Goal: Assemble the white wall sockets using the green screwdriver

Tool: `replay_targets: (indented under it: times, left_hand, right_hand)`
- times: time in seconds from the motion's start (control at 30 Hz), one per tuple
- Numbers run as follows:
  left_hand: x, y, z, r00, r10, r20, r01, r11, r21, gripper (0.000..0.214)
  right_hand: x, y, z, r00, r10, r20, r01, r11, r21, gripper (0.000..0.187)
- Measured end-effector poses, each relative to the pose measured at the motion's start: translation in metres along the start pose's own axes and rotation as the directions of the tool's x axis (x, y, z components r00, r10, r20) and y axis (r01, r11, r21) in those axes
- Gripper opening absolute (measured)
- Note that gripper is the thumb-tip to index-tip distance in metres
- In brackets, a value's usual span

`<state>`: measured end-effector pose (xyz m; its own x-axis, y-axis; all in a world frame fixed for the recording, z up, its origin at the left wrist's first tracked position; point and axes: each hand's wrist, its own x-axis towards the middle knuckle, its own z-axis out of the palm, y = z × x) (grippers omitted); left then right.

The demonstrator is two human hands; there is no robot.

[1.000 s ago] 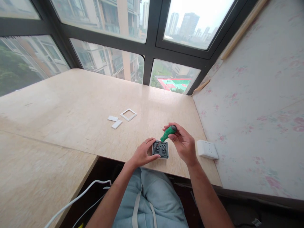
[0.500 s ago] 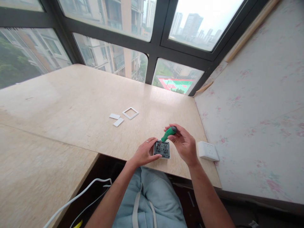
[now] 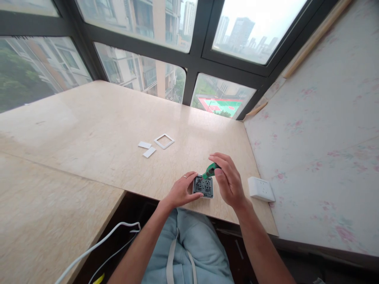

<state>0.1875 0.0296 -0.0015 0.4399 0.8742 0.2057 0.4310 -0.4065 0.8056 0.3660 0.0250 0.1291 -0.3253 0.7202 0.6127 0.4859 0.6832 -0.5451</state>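
A wall switch [image 3: 203, 187] with its dark inner mechanism bare lies face up near the front edge of the counter. My left hand [image 3: 182, 190] grips its left side, fingers at the top corner and thumb along the lower edge. In my right hand [image 3: 229, 179] is a green screwdriver [image 3: 210, 170], its handle end covered by the palm. The screwdriver slants down to the left, its tip over the upper left part of the switch; whether it touches a screw I cannot tell.
A white square frame [image 3: 164, 141] and two white switch rockers [image 3: 145, 145] lie beyond my hands on the stone counter [image 3: 97, 130]. A white socket box [image 3: 261, 189] stands at the right by the papered wall. White cable [image 3: 97, 242] hangs at lower left.
My right hand has turned around the screwdriver, so the palm now covers the handle end that showed before. The left hand keeps its hold on the switch.
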Motion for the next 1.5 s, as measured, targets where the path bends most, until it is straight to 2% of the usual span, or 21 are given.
replay_targets:
  times: [0.1, 0.17, 0.33, 0.43, 0.63, 0.7, 0.87, 0.97, 1.1, 1.27, 1.37, 1.5]
  left_hand:
    - [0.0, 0.0, 0.0, 1.0, -0.001, -0.005, 0.001, 1.0, 0.002, 0.073]
    - [0.0, 0.0, 0.0, 1.0, 0.001, -0.007, -0.001, 1.0, -0.001, 0.073]
    - [0.0, -0.002, 0.001, 1.0, 0.011, -0.012, -0.011, 1.0, -0.005, 0.073]
    - [0.0, -0.001, 0.001, 1.0, 0.012, -0.011, -0.012, 1.0, -0.007, 0.074]
    - [0.0, 0.001, 0.0, 1.0, -0.003, -0.009, 0.004, 1.0, 0.009, 0.074]
    - [0.0, 0.001, 0.0, 1.0, -0.006, -0.008, 0.006, 1.0, 0.014, 0.074]
    - [0.0, 0.0, 0.0, 1.0, 0.0, -0.007, 0.001, 1.0, 0.014, 0.075]
    - [0.0, -0.001, 0.001, 1.0, 0.006, -0.006, -0.006, 1.0, 0.014, 0.075]
    - [0.0, -0.001, 0.001, 1.0, 0.009, -0.009, -0.009, 1.0, 0.012, 0.074]
    - [0.0, 0.002, -0.001, 1.0, -0.001, 0.001, 0.001, 1.0, 0.015, 0.073]
    - [0.0, 0.002, -0.001, 1.0, -0.005, 0.005, 0.005, 1.0, 0.014, 0.073]
    - [0.0, 0.001, 0.0, 1.0, -0.007, 0.006, 0.007, 1.0, 0.009, 0.074]
  right_hand:
    - [0.001, -0.006, -0.003, 0.996, 0.084, 0.028, -0.086, 0.992, 0.095, 0.036]
    - [0.002, -0.006, -0.005, 0.996, 0.085, 0.015, -0.086, 0.993, 0.086, 0.034]
    - [0.006, -0.001, -0.004, 0.999, -0.038, -0.038, 0.033, 0.99, -0.14, 0.027]
    - [0.008, -0.002, -0.003, 0.999, -0.036, -0.021, 0.031, 0.978, -0.208, 0.027]
    - [0.008, -0.01, -0.008, 0.99, 0.093, 0.103, -0.096, 0.995, 0.02, 0.039]
    - [0.007, -0.01, -0.01, 0.984, 0.129, 0.125, -0.135, 0.99, 0.042, 0.04]
    - [0.008, -0.004, -0.007, 0.998, 0.066, 0.023, -0.063, 0.991, -0.121, 0.031]
    - [0.01, -0.001, -0.005, 0.999, 0.039, 0.008, -0.037, 0.98, -0.193, 0.032]
    - [0.008, -0.004, -0.006, 0.996, 0.063, 0.056, -0.06, 0.997, -0.051, 0.034]
    - [0.006, -0.006, -0.011, 0.978, 0.163, 0.127, -0.179, 0.975, 0.128, 0.037]
    - [0.006, -0.003, -0.01, 0.981, 0.176, 0.077, -0.182, 0.98, 0.085, 0.033]
    - [0.01, 0.002, -0.007, 0.996, 0.091, -0.017, -0.092, 0.994, -0.063, 0.026]
